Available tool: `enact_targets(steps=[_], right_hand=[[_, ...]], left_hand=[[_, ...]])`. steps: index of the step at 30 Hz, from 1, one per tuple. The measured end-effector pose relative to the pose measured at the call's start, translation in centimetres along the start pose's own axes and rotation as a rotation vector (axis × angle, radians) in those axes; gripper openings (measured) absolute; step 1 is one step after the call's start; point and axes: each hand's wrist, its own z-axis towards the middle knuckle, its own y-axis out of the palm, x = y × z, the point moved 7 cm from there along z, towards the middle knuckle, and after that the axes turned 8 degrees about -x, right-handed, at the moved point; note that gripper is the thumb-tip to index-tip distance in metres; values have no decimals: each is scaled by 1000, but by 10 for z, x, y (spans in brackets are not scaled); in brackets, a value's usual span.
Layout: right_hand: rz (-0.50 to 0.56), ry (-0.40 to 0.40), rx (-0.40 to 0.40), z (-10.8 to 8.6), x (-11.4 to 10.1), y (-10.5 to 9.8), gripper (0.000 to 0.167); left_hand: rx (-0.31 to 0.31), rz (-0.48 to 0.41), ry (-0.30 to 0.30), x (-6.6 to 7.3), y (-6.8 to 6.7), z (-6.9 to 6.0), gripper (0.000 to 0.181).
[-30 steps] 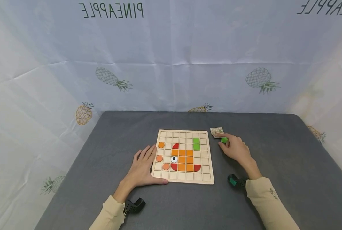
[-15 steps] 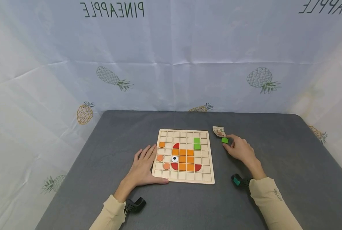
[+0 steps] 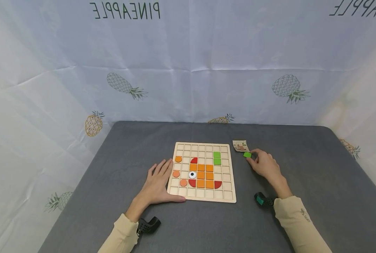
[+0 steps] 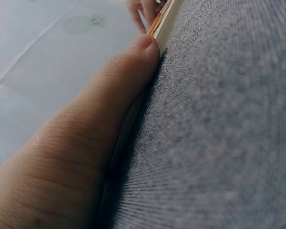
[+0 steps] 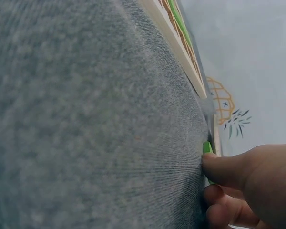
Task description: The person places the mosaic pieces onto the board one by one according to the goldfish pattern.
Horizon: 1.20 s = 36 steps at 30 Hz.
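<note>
A wooden grid board [image 3: 224, 196] lies flat on the table. It bears orange square tiles [image 3: 201, 175], red quarter-round tiles [image 3: 218, 184], round orange pieces [image 3: 176, 174], a white eye piece [image 3: 192, 175] and two green square tiles [image 3: 217, 158]. My left hand [image 3: 154, 184] rests at the board's near left corner, fingers along the left side and the thumb along the front edge. Right of the board, my right hand [image 3: 265, 165] pinches a green square tile [image 3: 247, 154] between thumb and forefinger, low over the table. The right wrist view shows this tile [image 5: 207, 147] edge-on, partly hidden by the thumb.
A small curled paper card [image 3: 240, 145] printed with a coloured grid lies just behind the held tile. The grey cloth-covered table [image 3: 200, 225] ends at the back against a hanging pineapple-print sheet [image 3: 188, 70].
My right hand has shifted slightly right and has drawn back from the paper card, which moved a little. The green tile shows more between the fingers. The left hand stays in place.
</note>
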Motion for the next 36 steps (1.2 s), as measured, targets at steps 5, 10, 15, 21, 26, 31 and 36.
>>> enact_targets(steps=[5, 10, 15, 21, 26, 31, 36], right_hand=[[-11, -10, 13, -2, 0, 0, 45], [-39, -41, 12, -4, -2, 1, 44], [-49, -66, 7, -6, -4, 2, 42], [-62, -81, 4, -9, -11, 2, 40], [-66, -105, -9, -11, -21, 3, 39], [-70, -139, -36, -11, -34, 7, 40], [-65, -189, -35, -14, -47, 9, 39]], left_hand=[[-1, -5, 0, 0, 0, 0, 137], [-8, -4, 0, 0, 1, 0, 138], [-3, 4, -2, -1, 1, 0, 137], [16, 11, 4, -1, 0, 0, 137], [22, 12, 7, 0, -1, 0, 136], [15, 14, 0, 0, -1, 0, 137], [14, 21, -2, 0, 0, 1, 137]])
